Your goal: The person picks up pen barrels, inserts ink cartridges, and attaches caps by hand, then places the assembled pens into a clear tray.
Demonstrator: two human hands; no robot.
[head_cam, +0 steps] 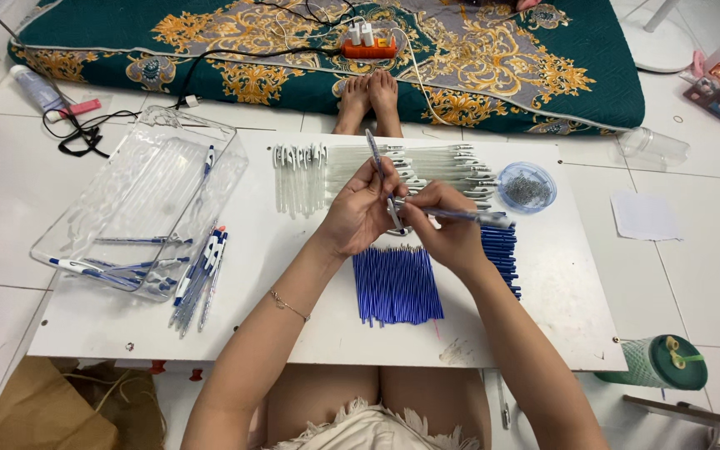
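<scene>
Board (543,317) — white, on tiled floor (10,208).

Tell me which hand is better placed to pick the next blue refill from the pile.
Probably the right hand: it sits over the stacked blue refills, with more beside it. But it holds a pen part, while the left hand grips an upright pen barrel.

We see a smooth, matt white tabletop (543,308), scuffed near its front edge. The tray (139,200) is clear glossy plastic, as are the transparent pen barrels (302,175). The blue refills (396,286) look like thin shiny plastic. A small blue plastic dish (527,187) holds fine grey metal springs. The mattress (493,58) wears quilted teal-and-gold cloth; the floor (10,192) is glossy white tile.
</scene>
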